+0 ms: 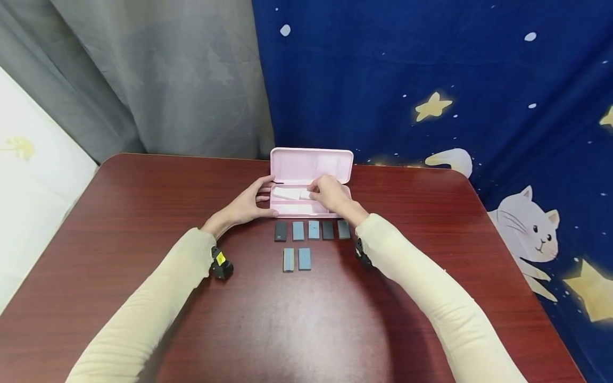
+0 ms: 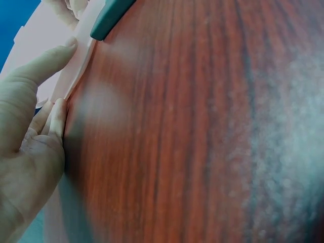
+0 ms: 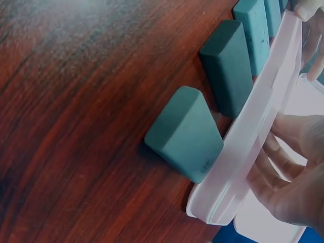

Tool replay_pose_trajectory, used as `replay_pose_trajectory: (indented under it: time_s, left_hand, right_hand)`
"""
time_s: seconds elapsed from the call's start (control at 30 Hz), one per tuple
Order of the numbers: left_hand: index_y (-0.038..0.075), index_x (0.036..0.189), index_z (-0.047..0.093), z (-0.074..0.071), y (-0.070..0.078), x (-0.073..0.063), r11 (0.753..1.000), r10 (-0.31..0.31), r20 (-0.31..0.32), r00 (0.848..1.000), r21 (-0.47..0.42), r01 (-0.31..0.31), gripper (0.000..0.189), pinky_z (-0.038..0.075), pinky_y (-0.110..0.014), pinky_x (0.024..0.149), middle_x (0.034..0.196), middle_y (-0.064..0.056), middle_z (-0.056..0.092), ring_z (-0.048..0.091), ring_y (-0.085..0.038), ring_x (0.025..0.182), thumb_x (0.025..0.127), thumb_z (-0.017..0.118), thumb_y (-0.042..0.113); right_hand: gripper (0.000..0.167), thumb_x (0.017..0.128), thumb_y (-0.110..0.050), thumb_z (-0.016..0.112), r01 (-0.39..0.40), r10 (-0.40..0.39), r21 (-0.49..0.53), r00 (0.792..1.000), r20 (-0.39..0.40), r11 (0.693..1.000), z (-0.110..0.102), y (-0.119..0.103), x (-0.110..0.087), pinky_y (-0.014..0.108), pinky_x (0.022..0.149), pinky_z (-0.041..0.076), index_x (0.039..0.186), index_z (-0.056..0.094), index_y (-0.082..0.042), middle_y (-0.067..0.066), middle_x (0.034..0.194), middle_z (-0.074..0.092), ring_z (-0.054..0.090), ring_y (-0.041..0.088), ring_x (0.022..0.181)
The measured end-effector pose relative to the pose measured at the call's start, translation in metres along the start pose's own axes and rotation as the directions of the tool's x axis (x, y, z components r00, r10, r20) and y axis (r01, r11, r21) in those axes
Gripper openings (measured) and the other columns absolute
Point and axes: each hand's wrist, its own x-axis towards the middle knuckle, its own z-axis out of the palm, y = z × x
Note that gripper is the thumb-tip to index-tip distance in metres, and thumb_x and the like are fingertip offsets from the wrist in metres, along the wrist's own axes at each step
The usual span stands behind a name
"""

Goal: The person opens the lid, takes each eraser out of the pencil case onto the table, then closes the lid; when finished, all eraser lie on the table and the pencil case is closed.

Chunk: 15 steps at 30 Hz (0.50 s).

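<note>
A pink pencil case [image 1: 311,216] stands with its lid raised at the back of the table. My left hand [image 1: 246,205] holds its left end, thumb at the front corner and fingers spread toward the hinge side. Inside the rear compartment lie white blocks [image 1: 286,193]. My right hand [image 1: 331,194] reaches into that compartment and pinches the right-hand white block [image 1: 304,195] between thumb and fingers. In the right wrist view its fingers [image 3: 276,162] dip behind the case's front wall [image 3: 258,136], which hides the block there.
In front of the case, a row of blue and dark grey blocks [image 1: 313,230] lies on the table [image 1: 230,330]. Nearer to me are a two-tone block [image 1: 288,260] and a blue block [image 1: 304,259]. Curtains [image 1: 364,80] hang behind the table.
</note>
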Motion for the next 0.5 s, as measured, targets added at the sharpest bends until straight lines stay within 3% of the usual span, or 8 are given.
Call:
replay_pose_trajectory:
  time_s: [0.2,0.5]
  left_hand:
    - [0.006,0.152,0.022,0.0000,0.0008,-0.0017,1.000,-0.011,-0.005,1.000,0.021,0.011,0.097,0.037,-0.038,0.108,0.143,-0.018,0.035,0.038,-0.029,0.130,0.076,0.082,0.004]
    - [0.003,0.152,0.020,-0.0014,0.0047,-0.0012,0.998,-0.018,0.014,1.000,0.057,0.017,0.097,0.038,-0.039,0.107,0.143,-0.020,0.034,0.038,-0.030,0.130,0.077,0.082,0.004]
  right_hand:
    - [0.017,0.088,-0.013,0.071,-0.012,0.012,-0.001,1.000,-0.003,1.000,-0.0025,-0.0008,-0.0005,0.033,0.078,0.051,0.104,0.076,-0.012,0.000,0.095,0.071,0.062,0.011,0.092]
    - [0.012,0.088,-0.012,0.070,-0.011,0.014,0.066,0.999,-0.049,0.998,-0.0071,0.0012,-0.0032,0.033,0.077,0.050,0.098,0.076,-0.011,0.000,0.092,0.071,0.062,0.014,0.088]
